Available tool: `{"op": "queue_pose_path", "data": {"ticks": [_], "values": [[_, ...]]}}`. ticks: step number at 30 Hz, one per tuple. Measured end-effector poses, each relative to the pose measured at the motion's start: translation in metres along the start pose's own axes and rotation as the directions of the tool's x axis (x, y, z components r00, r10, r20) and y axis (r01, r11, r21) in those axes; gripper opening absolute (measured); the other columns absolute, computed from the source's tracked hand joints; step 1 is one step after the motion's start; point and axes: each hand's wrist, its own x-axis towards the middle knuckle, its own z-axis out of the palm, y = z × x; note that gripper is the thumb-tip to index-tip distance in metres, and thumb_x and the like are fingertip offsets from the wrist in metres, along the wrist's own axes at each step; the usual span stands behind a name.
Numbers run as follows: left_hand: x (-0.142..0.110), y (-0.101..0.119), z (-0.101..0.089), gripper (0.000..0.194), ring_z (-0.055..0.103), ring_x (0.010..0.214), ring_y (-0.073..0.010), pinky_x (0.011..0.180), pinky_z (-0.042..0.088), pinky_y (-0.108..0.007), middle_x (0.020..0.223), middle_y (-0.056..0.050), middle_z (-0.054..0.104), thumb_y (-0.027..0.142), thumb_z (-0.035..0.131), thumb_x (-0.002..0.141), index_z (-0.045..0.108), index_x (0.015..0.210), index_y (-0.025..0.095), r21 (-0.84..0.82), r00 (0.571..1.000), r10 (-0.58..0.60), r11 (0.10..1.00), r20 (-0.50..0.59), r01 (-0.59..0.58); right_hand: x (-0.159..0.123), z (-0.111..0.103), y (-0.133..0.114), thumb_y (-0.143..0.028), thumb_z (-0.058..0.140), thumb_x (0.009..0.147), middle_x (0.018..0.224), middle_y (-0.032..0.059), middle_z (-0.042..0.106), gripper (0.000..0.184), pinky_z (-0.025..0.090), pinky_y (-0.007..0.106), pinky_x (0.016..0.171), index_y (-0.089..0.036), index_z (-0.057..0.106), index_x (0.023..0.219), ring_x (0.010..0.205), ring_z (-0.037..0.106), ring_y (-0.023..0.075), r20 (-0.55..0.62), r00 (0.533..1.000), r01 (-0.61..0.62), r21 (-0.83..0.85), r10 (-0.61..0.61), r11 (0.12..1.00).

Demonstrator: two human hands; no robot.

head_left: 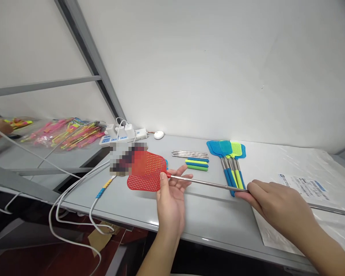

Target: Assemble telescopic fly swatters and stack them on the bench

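A red fly swatter (pixel 148 180) with a perforated paddle reaches across in front of me, its thin metal telescopic rod (pixel 207 182) running to the right. My left hand (pixel 171 191) pinches it at the neck, thumb on top, other fingers partly spread beneath. Farther right, my right hand (pixel 276 197) is wrapped round the rod, which extends past it to the frame's edge. Behind the rod lie several blue and yellow-green fly swatters (pixel 231 153) with coloured grips. Bare metal rods (pixel 189 154) and loose blue, yellow and green grips (pixel 197 165) lie in rows between.
A white power strip (pixel 123 137) with chargers and trailing white cables (pixel 60 191) stands at the left, near a small white case (pixel 158 135). White plastic packaging (pixel 293 165) covers the table's right. Another person's hand (pixel 0 125) is at far left near bagged colourful items (pixel 71 132).
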Motion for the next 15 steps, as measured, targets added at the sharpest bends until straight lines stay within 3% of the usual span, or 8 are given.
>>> {"op": "queue_pose_path", "data": {"ticks": [3, 8, 15], "values": [[0.007, 0.008, -0.007, 0.028, 0.07, 0.087, -0.0211, 0.085, 0.05, -0.037, 0.109, -0.01, 0.071, 0.045, 0.058, 0.089, 0.063, 0.095, 0.018, 0.009, 1.0, 0.019, 1.0, -0.008, -0.019, 0.004, -0.003, 0.006, -0.045, 0.043, 0.098, 0.055, -0.004, 0.044, 0.042, 0.021, 0.029, 0.053, -0.021, 0.043, 0.064, 0.047, 0.039, 0.0124, 0.019, 1.0, 0.016, 0.036, -0.016, 0.999], [0.025, 0.027, -0.022, 0.028, 0.069, 0.087, -0.0186, 0.087, 0.05, -0.035, 0.103, -0.007, 0.072, 0.043, 0.057, 0.09, 0.067, 0.093, 0.018, 0.014, 0.987, 0.115, 0.993, -0.108, -0.114, -0.006, 0.002, 0.023, -0.046, 0.04, 0.099, 0.066, -0.0009, 0.055, 0.038, 0.025, 0.03, 0.054, -0.021, 0.056, 0.075, 0.052, 0.046, 0.014, 0.104, 0.995, -0.004, 0.037, 0.001, 0.999], [0.033, 0.027, -0.03, 0.029, 0.069, 0.088, -0.0178, 0.085, 0.049, -0.034, 0.115, -0.008, 0.069, 0.048, 0.056, 0.09, 0.063, 0.098, 0.021, 0.011, 0.986, 0.122, 0.992, -0.117, -0.122, -0.017, 0.012, 0.026, -0.044, 0.036, 0.1, 0.06, -0.0023, 0.054, 0.038, 0.017, 0.029, 0.048, -0.021, 0.052, 0.075, 0.045, 0.044, 0.0123, 0.109, 0.994, -0.022, 0.036, 0.018, 0.999]]}}
